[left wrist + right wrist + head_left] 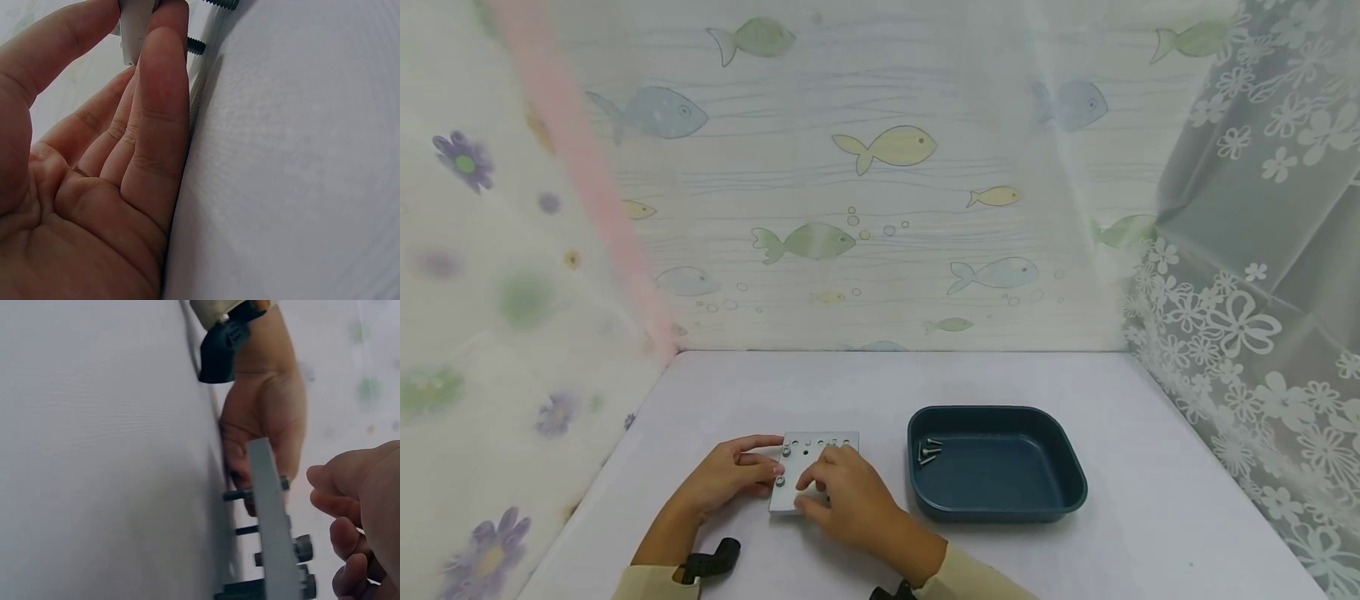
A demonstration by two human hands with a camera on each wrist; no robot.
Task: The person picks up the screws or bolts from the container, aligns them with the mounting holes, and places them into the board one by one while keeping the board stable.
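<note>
A light grey metal plate with rows of holes is held at its left edge by my left hand. In the left wrist view the thumb is on one face and fingertips on the other, next to the dark threaded end of a bolt. Over the plate's right part hovers my right hand, its fingers loosely bent and nothing between them. Seen side-on in the right wrist view, the plate has several bolts through it, heads such as this bolt head facing the right hand.
To the right of the plate stands a dark blue tray, with several screws lying at its left end. Black wrist cameras sit at both cuffs. Patterned curtains enclose the white table at the back and sides.
</note>
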